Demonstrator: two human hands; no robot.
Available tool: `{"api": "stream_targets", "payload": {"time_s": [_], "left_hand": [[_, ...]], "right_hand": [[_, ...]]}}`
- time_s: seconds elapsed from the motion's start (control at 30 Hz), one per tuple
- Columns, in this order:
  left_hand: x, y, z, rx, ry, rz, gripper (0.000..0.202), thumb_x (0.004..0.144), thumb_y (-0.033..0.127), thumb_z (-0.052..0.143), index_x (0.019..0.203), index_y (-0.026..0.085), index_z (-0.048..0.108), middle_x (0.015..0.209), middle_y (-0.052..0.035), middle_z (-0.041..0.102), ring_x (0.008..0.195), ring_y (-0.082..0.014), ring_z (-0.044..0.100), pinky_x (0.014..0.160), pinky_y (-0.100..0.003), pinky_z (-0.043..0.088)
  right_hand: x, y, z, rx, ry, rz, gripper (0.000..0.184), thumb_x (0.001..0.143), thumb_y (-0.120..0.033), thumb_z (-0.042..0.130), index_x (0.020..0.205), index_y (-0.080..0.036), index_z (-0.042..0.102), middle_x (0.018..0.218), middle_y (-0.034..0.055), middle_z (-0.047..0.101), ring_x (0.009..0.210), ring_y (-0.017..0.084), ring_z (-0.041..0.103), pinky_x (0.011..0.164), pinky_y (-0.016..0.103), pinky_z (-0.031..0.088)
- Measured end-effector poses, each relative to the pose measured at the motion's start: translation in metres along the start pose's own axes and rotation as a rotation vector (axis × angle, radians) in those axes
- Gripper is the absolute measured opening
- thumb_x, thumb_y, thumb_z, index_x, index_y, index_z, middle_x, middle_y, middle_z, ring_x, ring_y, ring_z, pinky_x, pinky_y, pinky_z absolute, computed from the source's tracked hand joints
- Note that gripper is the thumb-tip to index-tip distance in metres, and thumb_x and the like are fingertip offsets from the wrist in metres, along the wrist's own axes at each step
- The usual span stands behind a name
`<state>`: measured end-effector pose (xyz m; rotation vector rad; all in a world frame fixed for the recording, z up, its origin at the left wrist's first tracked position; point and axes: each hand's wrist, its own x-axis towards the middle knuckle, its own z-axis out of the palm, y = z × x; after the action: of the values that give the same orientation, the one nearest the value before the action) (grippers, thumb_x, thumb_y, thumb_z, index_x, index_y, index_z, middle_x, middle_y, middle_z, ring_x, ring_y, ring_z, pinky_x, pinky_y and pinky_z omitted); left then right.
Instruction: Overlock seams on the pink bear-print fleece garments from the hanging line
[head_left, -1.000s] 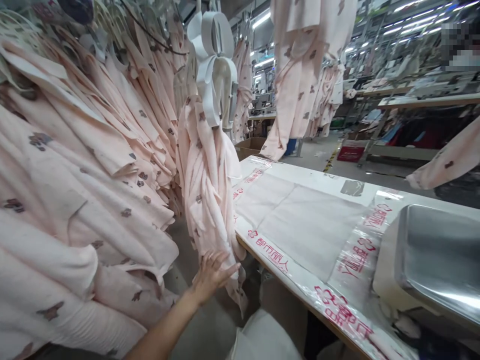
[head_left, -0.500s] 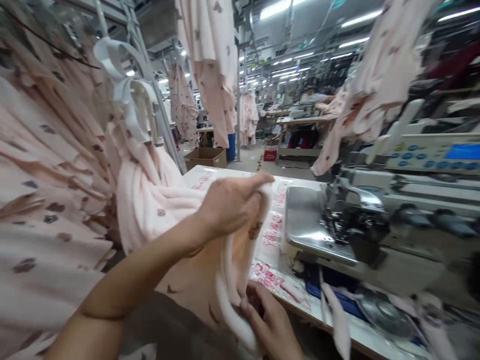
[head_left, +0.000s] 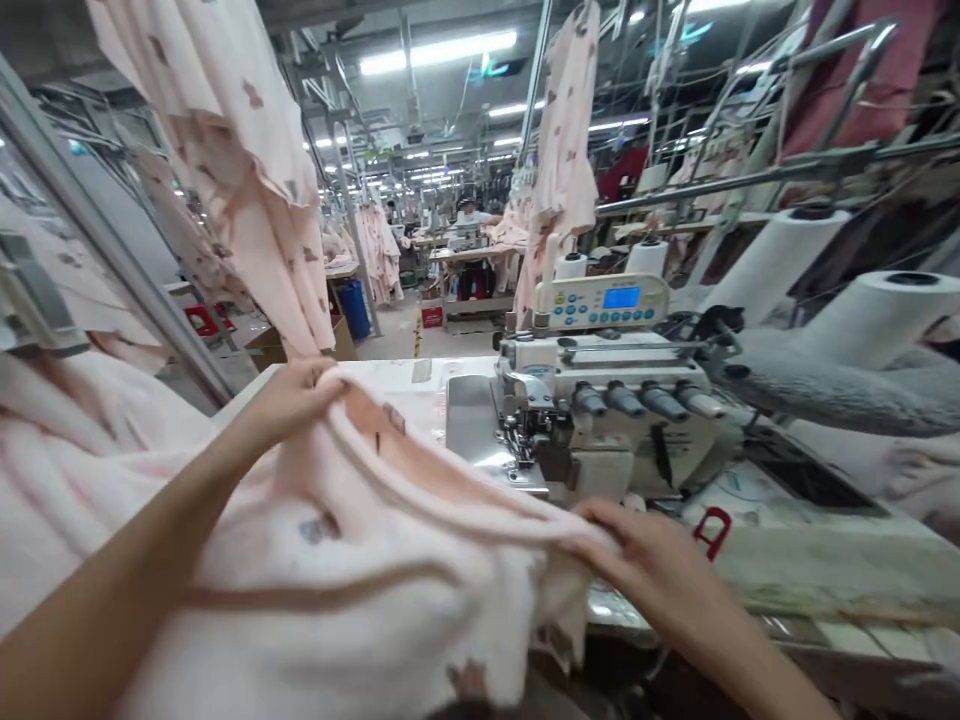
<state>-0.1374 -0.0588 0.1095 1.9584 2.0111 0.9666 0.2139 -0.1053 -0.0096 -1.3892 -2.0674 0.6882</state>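
A pale pink fleece garment [head_left: 360,570] with small dark motifs is stretched out in front of me, over the near edge of the sewing table. My left hand [head_left: 289,400] is closed on its far upper edge, at the left of the table. My right hand [head_left: 649,565] is closed on the garment's right edge, just in front of the overlock sewing machine [head_left: 600,410]. The machine's needle area [head_left: 517,440] lies a short way beyond the cloth.
More pink garments hang at the upper left [head_left: 247,170] and behind the machine [head_left: 562,160]. White thread cones [head_left: 765,260] stand at the right. A metal post [head_left: 112,260] slants at the left. Other workstations and a seated person lie far back.
My view swung right from the hanging rack to the sewing machine. Both hands took hold of a pink garment and drew it across onto the table in front of the machine.
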Motion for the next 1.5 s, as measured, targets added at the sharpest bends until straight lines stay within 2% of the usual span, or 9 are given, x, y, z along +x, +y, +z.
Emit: {"api": "stream_targets", "payload": {"time_s": [0.13, 0.17, 0.23, 0.37, 0.6, 0.73, 0.9, 1.37, 1.5], "left_hand": [[-0.003, 0.022, 0.066, -0.208, 0.268, 0.165, 0.033, 0.07, 0.023, 0.056, 0.103, 0.018, 0.058, 0.1, -0.0071, 0.059, 0.104, -0.024, 0.048, 0.094, -0.036, 0.033], [-0.015, 0.031, 0.086, -0.244, 0.241, 0.254, 0.036, 0.071, 0.022, 0.057, 0.107, 0.019, 0.057, 0.106, -0.0082, 0.058, 0.11, -0.0253, 0.045, 0.099, -0.039, 0.029], [-0.043, 0.049, 0.124, -0.314, -0.073, 0.477, 0.04, 0.075, 0.025, 0.058, 0.115, 0.024, 0.054, 0.116, -0.0081, 0.056, 0.111, -0.0256, 0.045, 0.097, -0.038, 0.03], [-0.072, 0.065, 0.169, -0.259, -0.14, 0.537, 0.018, 0.084, 0.031, 0.049, 0.094, 0.023, 0.061, 0.091, -0.0077, 0.061, 0.086, -0.0238, 0.05, 0.078, -0.034, 0.034], [-0.052, 0.069, 0.166, -0.124, -0.247, 0.349, 0.008, 0.082, 0.023, 0.046, 0.076, 0.022, 0.051, 0.075, -0.0005, 0.054, 0.067, -0.017, 0.049, 0.059, -0.027, 0.029], [-0.043, 0.077, 0.17, 0.05, -0.268, 0.296, 0.006, 0.08, 0.021, 0.045, 0.074, 0.021, 0.047, 0.075, -0.0004, 0.053, 0.069, -0.0175, 0.05, 0.059, -0.027, 0.027], [-0.037, 0.079, 0.175, 0.09, -0.254, 0.305, 0.01, 0.08, 0.02, 0.043, 0.07, 0.021, 0.044, 0.073, 0.0002, 0.051, 0.067, -0.0166, 0.05, 0.059, -0.027, 0.028], [-0.04, 0.083, 0.18, 0.289, -0.189, 0.268, 0.01, 0.084, 0.023, 0.041, 0.074, 0.021, 0.044, 0.076, 0.0013, 0.053, 0.064, -0.0163, 0.051, 0.055, -0.028, 0.025], [-0.039, 0.083, 0.181, 0.365, -0.157, 0.282, 0.012, 0.086, 0.023, 0.038, 0.078, 0.021, 0.048, 0.077, 0.0, 0.055, 0.065, -0.0174, 0.052, 0.055, -0.029, 0.026]], "right_hand": [[0.031, -0.008, 0.014, -0.062, 0.098, -0.067, 0.02, 0.086, -0.038, 0.039, 0.085, -0.024, 0.054, 0.08, 0.002, 0.064, 0.075, 0.022, 0.06, 0.061, 0.028, 0.04], [0.034, -0.009, 0.018, -0.039, 0.093, -0.092, 0.022, 0.088, -0.036, 0.034, 0.091, -0.024, 0.052, 0.085, 0.0031, 0.064, 0.078, 0.022, 0.06, 0.063, 0.029, 0.041], [0.035, -0.007, 0.023, -0.003, 0.089, -0.109, 0.024, 0.091, -0.035, 0.029, 0.103, -0.022, 0.046, 0.091, 0.0053, 0.063, 0.08, 0.022, 0.061, 0.066, 0.03, 0.042], [0.032, -0.003, 0.017, 0.037, 0.064, -0.074, 0.022, 0.091, -0.037, 0.031, 0.102, -0.021, 0.043, 0.085, 0.0042, 0.063, 0.075, 0.021, 0.06, 0.064, 0.029, 0.041], [0.052, 0.003, 0.01, 0.272, 0.081, 0.089, 0.014, 0.079, -0.031, 0.046, 0.076, -0.02, 0.054, 0.059, -0.0037, 0.054, 0.056, 0.014, 0.049, 0.05, 0.022, 0.033], [0.058, 0.006, 0.013, 0.184, 0.171, 0.142, 0.014, 0.078, -0.031, 0.047, 0.07, -0.02, 0.052, 0.055, -0.0035, 0.055, 0.053, 0.015, 0.05, 0.05, 0.023, 0.032], [0.057, 0.002, 0.018, -0.102, 0.345, 0.081, 0.015, 0.081, -0.029, 0.043, 0.07, -0.022, 0.051, 0.058, -0.0014, 0.059, 0.053, 0.017, 0.054, 0.05, 0.024, 0.029], [0.056, 0.011, 0.043, -0.337, 0.631, -0.179, 0.02, 0.094, -0.023, 0.031, 0.081, -0.019, 0.045, 0.059, -0.0002, 0.057, 0.049, 0.018, 0.056, 0.045, 0.026, 0.033], [0.032, 0.008, 0.047, -0.393, 0.86, -0.237, 0.013, 0.092, -0.024, 0.043, 0.095, -0.015, 0.052, 0.094, 0.0135, 0.058, 0.087, 0.025, 0.058, 0.071, 0.034, 0.044]]}}
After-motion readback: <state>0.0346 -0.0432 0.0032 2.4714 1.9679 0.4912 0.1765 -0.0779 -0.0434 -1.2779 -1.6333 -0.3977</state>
